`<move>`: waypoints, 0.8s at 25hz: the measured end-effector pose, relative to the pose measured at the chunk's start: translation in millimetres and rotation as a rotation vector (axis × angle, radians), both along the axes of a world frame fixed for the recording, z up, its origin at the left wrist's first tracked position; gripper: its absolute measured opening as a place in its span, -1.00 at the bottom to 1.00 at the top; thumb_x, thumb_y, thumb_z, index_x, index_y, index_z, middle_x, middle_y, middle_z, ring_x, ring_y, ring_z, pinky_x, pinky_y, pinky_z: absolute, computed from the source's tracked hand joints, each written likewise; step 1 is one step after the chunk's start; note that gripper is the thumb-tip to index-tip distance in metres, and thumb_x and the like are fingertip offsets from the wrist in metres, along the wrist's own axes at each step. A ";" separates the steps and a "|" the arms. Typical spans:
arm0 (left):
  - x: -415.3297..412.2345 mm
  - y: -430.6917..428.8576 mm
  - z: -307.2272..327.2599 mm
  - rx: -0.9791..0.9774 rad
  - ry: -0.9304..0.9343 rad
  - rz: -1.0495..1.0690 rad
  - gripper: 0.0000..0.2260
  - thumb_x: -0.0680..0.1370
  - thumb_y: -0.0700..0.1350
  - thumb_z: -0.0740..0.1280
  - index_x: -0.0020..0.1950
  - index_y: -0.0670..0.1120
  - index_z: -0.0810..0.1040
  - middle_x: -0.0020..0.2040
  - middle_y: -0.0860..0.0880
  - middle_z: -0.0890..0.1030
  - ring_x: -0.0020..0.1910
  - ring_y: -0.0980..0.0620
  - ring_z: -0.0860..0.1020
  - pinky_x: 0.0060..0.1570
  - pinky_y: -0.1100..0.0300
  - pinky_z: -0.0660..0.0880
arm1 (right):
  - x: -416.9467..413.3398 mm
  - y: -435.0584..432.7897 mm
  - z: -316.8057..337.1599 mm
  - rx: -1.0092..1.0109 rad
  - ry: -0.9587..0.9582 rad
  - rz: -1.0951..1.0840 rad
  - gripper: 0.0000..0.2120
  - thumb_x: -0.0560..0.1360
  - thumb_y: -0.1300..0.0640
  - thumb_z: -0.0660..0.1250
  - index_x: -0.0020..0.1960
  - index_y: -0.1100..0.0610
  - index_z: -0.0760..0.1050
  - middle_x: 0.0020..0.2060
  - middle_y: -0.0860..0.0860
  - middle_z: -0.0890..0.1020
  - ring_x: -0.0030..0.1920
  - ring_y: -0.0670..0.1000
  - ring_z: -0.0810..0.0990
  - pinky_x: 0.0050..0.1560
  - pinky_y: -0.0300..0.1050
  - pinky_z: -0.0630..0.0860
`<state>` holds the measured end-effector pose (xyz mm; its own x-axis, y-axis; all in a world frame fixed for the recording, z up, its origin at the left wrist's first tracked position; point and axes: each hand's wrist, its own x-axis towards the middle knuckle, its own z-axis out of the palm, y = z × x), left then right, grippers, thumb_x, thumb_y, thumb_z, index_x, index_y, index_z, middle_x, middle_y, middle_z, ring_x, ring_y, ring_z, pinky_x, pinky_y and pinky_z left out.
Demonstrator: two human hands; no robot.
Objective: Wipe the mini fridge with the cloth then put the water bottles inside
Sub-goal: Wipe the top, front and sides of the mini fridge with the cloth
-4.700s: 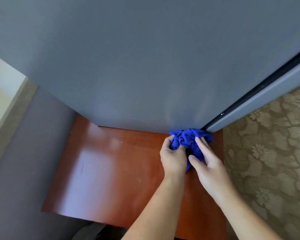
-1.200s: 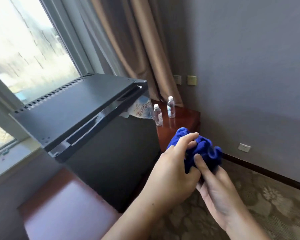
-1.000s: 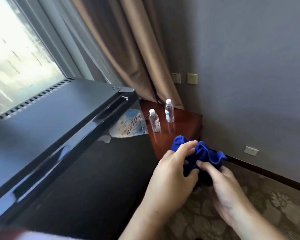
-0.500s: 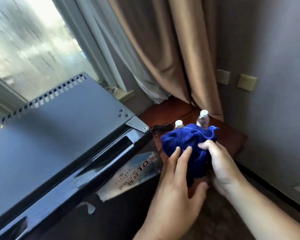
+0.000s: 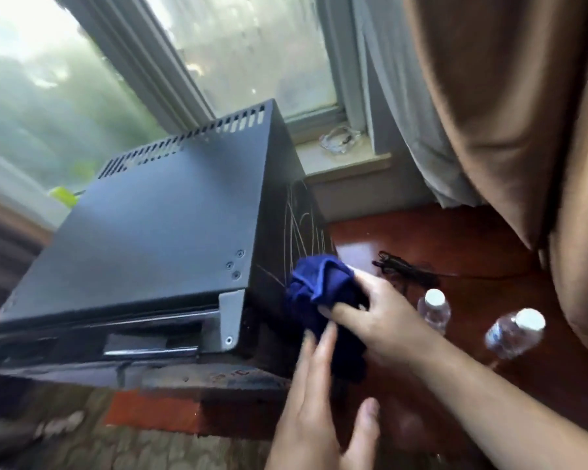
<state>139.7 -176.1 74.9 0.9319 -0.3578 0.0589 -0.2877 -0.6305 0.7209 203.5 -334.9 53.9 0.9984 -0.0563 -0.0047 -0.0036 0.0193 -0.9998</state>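
Note:
The dark grey mini fridge (image 5: 157, 239) stands on a red-brown wooden stand (image 5: 455, 239) below the window. My right hand (image 5: 381, 313) grips the bunched blue cloth (image 5: 323, 283) and presses it against the fridge's right side wall near the top front corner. My left hand (image 5: 319, 412) hovers below the cloth with fingers spread, blurred, holding nothing. Two clear water bottles with white caps stand on the wood right of the fridge: one bottle (image 5: 434, 310) just past my right hand, the other bottle (image 5: 513, 330) further right.
A black cable (image 5: 404, 269) lies coiled on the wood behind the bottles. A brown curtain (image 5: 510, 113) hangs at the right, a grey sheer beside it. The windowsill (image 5: 347, 161) holds a crumpled clear wrapper. Patterned carpet (image 5: 150, 449) lies below.
The view has swung over the fridge top. My right hand has carried the cloth onto the fridge's right side wall. My left hand has let go of the cloth and dropped below it.

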 end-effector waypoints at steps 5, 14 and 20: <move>0.5 -22.4 86.1 -0.034 -0.524 0.205 -0.43 0.50 0.06 0.40 0.52 0.24 0.41 0.41 0.10 0.60 0.26 0.12 0.66 0.18 -0.01 0.64 | 33.2 -17.3 78.9 0.216 -0.246 0.260 -0.79 0.50 0.21 0.49 0.11 0.03 0.61 -0.03 -0.11 0.76 0.02 -0.18 0.68 0.12 -0.14 0.62; 103.8 -2.6 139.0 1.218 -0.424 -0.373 -0.61 0.45 0.21 0.45 0.23 0.11 0.67 0.30 0.10 0.60 0.35 -0.09 0.47 0.27 -0.08 0.45 | -7.0 43.0 -79.8 0.245 0.259 -0.136 -0.81 0.54 0.17 0.43 0.10 -0.04 0.54 0.04 -0.10 0.68 0.14 -0.04 0.64 0.33 -0.02 0.50; 57.1 -53.1 19.4 1.256 -0.216 -0.586 -0.57 0.61 0.06 0.25 0.42 -0.11 0.51 0.43 -0.14 0.52 0.45 -0.19 0.44 0.54 -0.11 0.24 | -11.7 46.7 -194.8 0.376 0.726 -0.087 -0.48 0.34 -0.28 0.45 0.20 -0.03 0.63 0.21 0.05 0.66 0.09 0.00 0.73 0.13 0.13 0.68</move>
